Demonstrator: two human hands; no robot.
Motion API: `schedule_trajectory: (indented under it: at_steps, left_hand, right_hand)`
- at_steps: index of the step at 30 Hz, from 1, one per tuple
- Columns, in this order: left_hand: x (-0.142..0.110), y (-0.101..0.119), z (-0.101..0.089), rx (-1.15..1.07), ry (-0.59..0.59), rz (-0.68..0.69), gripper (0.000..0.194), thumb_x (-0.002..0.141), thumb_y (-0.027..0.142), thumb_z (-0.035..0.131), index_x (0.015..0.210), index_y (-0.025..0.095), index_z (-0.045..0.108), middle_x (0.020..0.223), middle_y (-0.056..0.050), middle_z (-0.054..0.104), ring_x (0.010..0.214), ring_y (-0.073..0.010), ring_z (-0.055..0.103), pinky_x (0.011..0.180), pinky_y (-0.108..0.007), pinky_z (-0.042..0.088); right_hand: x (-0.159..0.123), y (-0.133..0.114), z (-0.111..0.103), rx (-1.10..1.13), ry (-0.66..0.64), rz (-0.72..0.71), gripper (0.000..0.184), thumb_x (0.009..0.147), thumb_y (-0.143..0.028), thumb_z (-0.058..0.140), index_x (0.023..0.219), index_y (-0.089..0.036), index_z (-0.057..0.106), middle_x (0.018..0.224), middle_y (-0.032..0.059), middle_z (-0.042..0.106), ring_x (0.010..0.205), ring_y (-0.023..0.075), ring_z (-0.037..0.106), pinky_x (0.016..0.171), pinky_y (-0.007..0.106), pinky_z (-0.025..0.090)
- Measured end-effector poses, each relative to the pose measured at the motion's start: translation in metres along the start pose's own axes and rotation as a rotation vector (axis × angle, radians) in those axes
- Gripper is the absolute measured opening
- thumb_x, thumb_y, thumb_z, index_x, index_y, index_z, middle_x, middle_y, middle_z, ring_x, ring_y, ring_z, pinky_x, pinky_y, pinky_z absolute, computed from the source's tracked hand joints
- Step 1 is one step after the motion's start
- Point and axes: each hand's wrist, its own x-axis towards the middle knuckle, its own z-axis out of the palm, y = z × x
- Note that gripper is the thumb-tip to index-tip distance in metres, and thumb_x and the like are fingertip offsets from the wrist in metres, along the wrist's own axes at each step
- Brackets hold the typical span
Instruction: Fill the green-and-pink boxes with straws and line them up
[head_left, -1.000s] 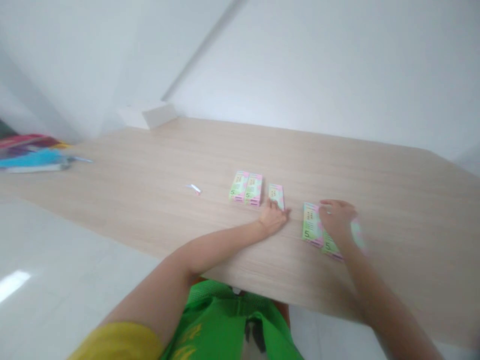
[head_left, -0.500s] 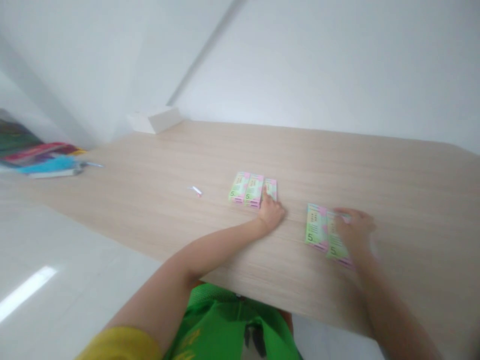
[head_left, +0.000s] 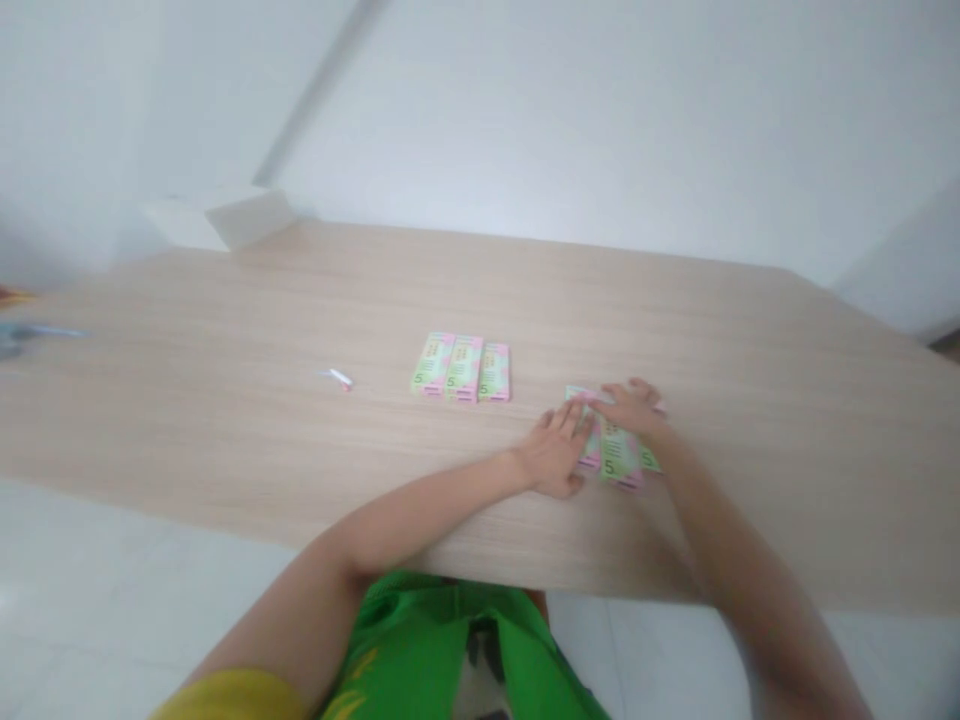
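Three small green-and-pink boxes (head_left: 462, 367) lie side by side in a row at the middle of the wooden table (head_left: 225, 400). To their right lies a second group of the same boxes (head_left: 619, 458), partly covered by both hands. My left hand (head_left: 553, 455) lies flat with fingers stretched out, its fingertips on the left box of that group. My right hand (head_left: 634, 404) rests on top of the group, fingers extended and slightly blurred. Neither hand grips anything that I can see.
A tiny white scrap (head_left: 337, 377) lies left of the row. A white box (head_left: 225, 215) sits at the table's far left corner against the wall. Blurred items (head_left: 22, 335) show at the left edge. The table's near edge runs just before my green clothing.
My left hand left the third box, now aligned in the row, and moved right to the second group. My right hand stayed on that group. The camera swung right.
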Motion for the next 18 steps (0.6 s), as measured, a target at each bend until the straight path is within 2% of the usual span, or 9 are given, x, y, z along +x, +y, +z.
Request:
schedule_trajectory:
  at_steps: [4, 8, 10, 13, 16, 18]
  left_hand:
    - [-0.003, -0.019, 0.019, -0.008, 0.034, 0.022, 0.086, 0.091, 0.058, 0.045, 0.15, 0.0, 0.02, 0.158, -0.027, 0.02, 0.148, -0.0364, 0.019, 0.117, -0.046, 0.022]
    - [-0.011, -0.022, 0.02, 0.049, 0.087, 0.009, 0.08, 0.093, 0.056, 0.044, 0.148, 0.0, 0.027, 0.155, -0.024, 0.03, 0.145, -0.0325, 0.029, 0.116, -0.039, 0.025]
    - [-0.016, -0.021, 0.016, 0.072, 0.089, -0.008, 0.081, 0.093, 0.058, 0.044, 0.147, 0.0, 0.028, 0.153, -0.024, 0.035, 0.139, -0.0307, 0.038, 0.112, -0.038, 0.031]
    - [-0.02, -0.02, 0.008, 0.12, 0.09, -0.038, 0.081, 0.093, 0.06, 0.044, 0.145, -0.001, 0.032, 0.14, -0.024, 0.051, 0.122, -0.0295, 0.054, 0.104, -0.038, 0.039]
    - [-0.022, -0.016, -0.003, 0.207, 0.125, -0.118, 0.08, 0.092, 0.06, 0.047, 0.14, -0.003, 0.04, 0.123, -0.025, 0.062, 0.114, -0.0318, 0.058, 0.105, -0.046, 0.037]
    - [-0.022, -0.012, -0.01, 0.261, 0.163, -0.166, 0.066, 0.095, 0.052, 0.047, 0.136, 0.0, 0.046, 0.119, -0.023, 0.064, 0.112, -0.0303, 0.059, 0.108, -0.049, 0.035]
  right_hand:
    - [-0.002, -0.017, 0.0, -0.021, -0.127, 0.037, 0.053, 0.08, -0.055, 0.062, 0.121, -0.023, 0.065, 0.145, 0.0183, 0.038, 0.141, 0.043, 0.025, 0.111, 0.061, 0.023]
    - [-0.014, -0.032, -0.001, 0.031, -0.028, 0.104, 0.059, 0.078, -0.059, 0.06, 0.125, -0.025, 0.061, 0.14, 0.0188, 0.043, 0.133, 0.0454, 0.035, 0.101, 0.07, 0.028]
    - [-0.016, -0.039, -0.005, 0.133, 0.043, 0.085, 0.057, 0.079, -0.055, 0.06, 0.125, -0.022, 0.059, 0.129, 0.0184, 0.052, 0.122, 0.0393, 0.048, 0.099, 0.062, 0.037]
    - [-0.013, -0.051, -0.015, 0.236, 0.077, -0.002, 0.049, 0.082, -0.045, 0.058, 0.121, -0.015, 0.057, 0.113, 0.0163, 0.063, 0.105, 0.029, 0.06, 0.095, 0.042, 0.046]
    - [-0.01, -0.067, -0.017, 0.123, -0.018, -0.019, 0.054, 0.088, -0.042, 0.052, 0.127, -0.005, 0.049, 0.117, 0.0223, 0.063, 0.109, 0.0312, 0.061, 0.094, 0.039, 0.046]
    - [-0.011, -0.079, -0.011, 0.046, -0.105, -0.037, 0.057, 0.092, -0.037, 0.048, 0.132, 0.003, 0.042, 0.118, 0.0283, 0.062, 0.113, 0.0339, 0.061, 0.094, 0.04, 0.046]
